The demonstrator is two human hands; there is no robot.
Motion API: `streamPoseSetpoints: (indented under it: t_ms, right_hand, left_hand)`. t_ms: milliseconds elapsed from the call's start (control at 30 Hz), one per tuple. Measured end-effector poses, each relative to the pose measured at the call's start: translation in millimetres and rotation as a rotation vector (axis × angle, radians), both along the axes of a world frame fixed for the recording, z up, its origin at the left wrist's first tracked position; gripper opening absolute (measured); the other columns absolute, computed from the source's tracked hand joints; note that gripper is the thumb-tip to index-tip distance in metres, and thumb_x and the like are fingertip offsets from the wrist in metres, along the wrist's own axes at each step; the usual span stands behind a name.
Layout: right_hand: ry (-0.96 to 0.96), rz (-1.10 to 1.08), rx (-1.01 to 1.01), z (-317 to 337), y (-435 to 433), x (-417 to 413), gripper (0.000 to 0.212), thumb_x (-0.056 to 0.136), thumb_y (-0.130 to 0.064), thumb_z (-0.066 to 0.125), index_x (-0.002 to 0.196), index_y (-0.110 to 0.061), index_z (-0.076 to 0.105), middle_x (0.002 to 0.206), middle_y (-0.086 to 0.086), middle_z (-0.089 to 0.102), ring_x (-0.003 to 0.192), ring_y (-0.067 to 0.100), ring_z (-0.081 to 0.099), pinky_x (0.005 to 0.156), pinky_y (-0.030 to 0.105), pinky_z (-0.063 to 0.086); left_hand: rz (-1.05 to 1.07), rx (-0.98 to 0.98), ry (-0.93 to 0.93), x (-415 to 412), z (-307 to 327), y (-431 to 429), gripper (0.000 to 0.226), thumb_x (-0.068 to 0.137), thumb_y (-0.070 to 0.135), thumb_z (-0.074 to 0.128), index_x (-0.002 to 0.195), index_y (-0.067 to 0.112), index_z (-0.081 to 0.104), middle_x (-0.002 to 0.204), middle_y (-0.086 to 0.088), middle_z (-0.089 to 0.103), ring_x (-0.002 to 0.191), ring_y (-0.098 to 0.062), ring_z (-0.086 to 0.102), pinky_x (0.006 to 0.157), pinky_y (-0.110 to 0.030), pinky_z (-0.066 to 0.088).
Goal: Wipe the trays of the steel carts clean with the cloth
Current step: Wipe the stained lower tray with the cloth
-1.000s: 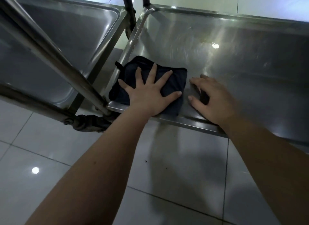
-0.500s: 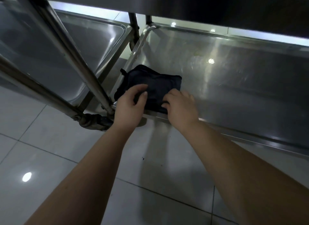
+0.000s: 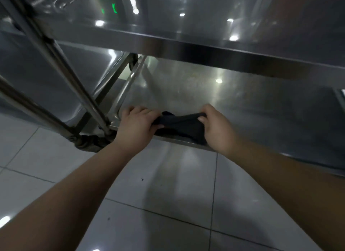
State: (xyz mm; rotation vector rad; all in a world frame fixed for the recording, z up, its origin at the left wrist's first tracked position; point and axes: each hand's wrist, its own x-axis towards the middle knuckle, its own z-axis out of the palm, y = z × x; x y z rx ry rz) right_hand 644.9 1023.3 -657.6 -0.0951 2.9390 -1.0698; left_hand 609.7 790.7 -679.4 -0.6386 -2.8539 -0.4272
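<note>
A dark cloth point(image 3: 180, 124) hangs bunched over the front rim of the bottom steel tray point(image 3: 233, 101) of the cart in front of me. My left hand point(image 3: 137, 124) grips the cloth's left end with curled fingers. The right end is pinched by my right hand point(image 3: 216, 128), thumb on top. The cloth is stretched between both hands, just above the tray's near left corner. Above it, the cart's upper tray point(image 3: 205, 30) juts out over the bottom one.
A second steel cart stands to the left, its lower tray point(image 3: 61, 86) beside mine. Its slanted steel posts point(image 3: 61, 67) cross in front of my left hand, and a caster point(image 3: 89, 142) sits below them. Pale floor tiles point(image 3: 164, 204) lie under my arms.
My left hand lay flat on the cloth on the tray; both hands then took hold of it and lifted it to the front rim. My view has risen, so the upper tray shows.
</note>
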Motion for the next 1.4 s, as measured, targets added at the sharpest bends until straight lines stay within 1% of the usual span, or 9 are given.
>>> streamPoseSetpoints:
  t_ms: [200,367,533,667,767,900,1100,1233,1400]
  right_hand:
    - [-0.114,-0.026,-0.138,54,77,73,0.019,0.105,-0.021,0.037,0.093,-0.03,0.048,0.082,-0.003,0.053,0.071,-0.001,0.053,0.057,0.013,0.039]
    - [-0.206,-0.037,-0.25,111,135,111,0.027,0.083,-0.059,0.059,0.097,-0.036,0.055,0.088,-0.007,0.062,0.083,0.005,0.061,0.067,0.025,0.051]
    - [-0.076,-0.091,-0.157,161,183,153,0.02,0.085,-0.025,0.074,0.093,-0.031,0.057,0.089,-0.006,0.063,0.083,-0.004,0.057,0.067,0.014,0.046]
    - [0.081,-0.137,-0.057,207,224,174,0.025,0.084,-0.019,0.074,0.089,-0.034,0.055,0.083,-0.02,0.055,0.081,-0.016,0.051,0.066,0.0,0.035]
    - [0.085,-0.185,0.01,236,255,181,0.017,0.081,-0.023,0.076,0.091,-0.024,0.061,0.082,-0.021,0.056,0.08,-0.014,0.051,0.065,0.002,0.034]
    - [-0.072,-0.217,0.081,280,291,185,0.031,0.076,-0.024,0.081,0.074,-0.037,0.053,0.073,-0.019,0.054,0.074,-0.009,0.053,0.058,0.008,0.033]
    - [-0.156,-0.542,0.178,324,295,179,0.013,0.083,-0.023,0.07,0.092,-0.015,0.064,0.095,0.009,0.064,0.088,0.029,0.06,0.064,0.031,0.039]
    - [-0.193,-0.646,0.139,379,306,199,0.015,0.086,-0.02,0.067,0.094,-0.007,0.064,0.095,0.012,0.063,0.087,0.031,0.061,0.071,0.039,0.05]
    - [-0.279,-0.738,0.128,452,331,248,0.009,0.086,-0.022,0.069,0.092,-0.018,0.064,0.09,0.0,0.056,0.085,0.023,0.058,0.067,0.03,0.041]
  left_hand:
    - [-0.275,-0.042,-0.076,36,82,60,0.024,0.092,0.039,0.056,0.109,0.025,0.065,0.095,0.005,0.071,0.089,-0.021,0.064,0.091,-0.038,0.037]
    - [-0.4,0.049,-0.111,61,135,113,0.025,0.093,0.037,0.059,0.11,0.022,0.068,0.091,0.002,0.071,0.083,-0.023,0.066,0.072,-0.031,0.038]
    - [-0.476,0.107,-0.114,86,188,168,0.022,0.091,0.033,0.064,0.109,0.022,0.07,0.091,-0.001,0.072,0.081,-0.027,0.066,0.063,-0.029,0.038]
    - [-0.52,0.19,-0.105,89,223,216,0.027,0.09,0.041,0.058,0.105,0.023,0.07,0.09,0.002,0.072,0.081,-0.022,0.065,0.063,-0.029,0.04]
    - [-0.58,0.181,-0.093,89,247,248,0.033,0.085,0.042,0.056,0.103,0.02,0.072,0.084,-0.001,0.073,0.075,-0.026,0.066,0.062,-0.029,0.042]
    - [-0.639,0.099,-0.133,82,287,295,0.026,0.088,0.039,0.06,0.1,0.02,0.071,0.081,-0.001,0.072,0.073,-0.025,0.065,0.059,-0.024,0.027]
    - [-0.59,-0.166,-0.299,67,347,367,0.021,0.094,0.032,0.053,0.106,0.018,0.064,0.099,-0.007,0.07,0.093,-0.029,0.064,0.076,-0.035,0.047]
    - [-0.596,-0.128,-0.31,81,397,381,0.022,0.094,0.033,0.056,0.106,0.017,0.064,0.1,-0.007,0.07,0.095,-0.028,0.063,0.076,-0.031,0.04]
    - [-0.661,-0.079,-0.423,131,456,401,0.022,0.096,0.026,0.056,0.116,0.018,0.062,0.111,-0.008,0.065,0.105,-0.03,0.057,0.082,-0.033,0.04]
